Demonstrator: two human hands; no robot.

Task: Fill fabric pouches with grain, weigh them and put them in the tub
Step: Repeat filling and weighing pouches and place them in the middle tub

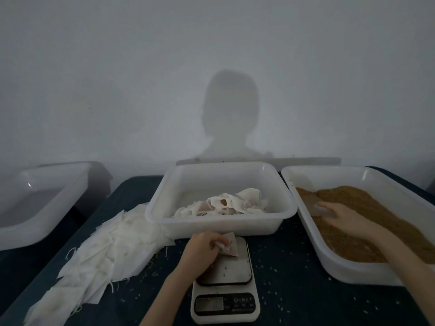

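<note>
While my left hand [204, 247] pinches a small fabric pouch [230, 247] over the far edge of the kitchen scale [225, 282], my right hand [341, 216] reaches into the grain tub [306, 234] on my right. Left fingers are curled round the pouch at its near corner; the pouch lies tilted on the scale's platform. The right hand grips a pale, translucent scoop [316, 205], its fingers wrapped over the handle; the scoop's front is sunk in the brown grain [367, 208]. How much grain the scoop holds cannot be told.

Middle tub [221, 225]: white, just beyond the scale, holding a loose heap of filled pouches [226, 203] with drawstrings. Heap of empty pouches [106, 250]: flat white squares, spread on the dark table [289, 285] to the left of the scale, touching the middle tub's near left corner. Third tub [35, 222]: white, at far left, standing apart from the table. Scattered grains dot the table around the scale. The display on the scale is too dim to read.
</note>
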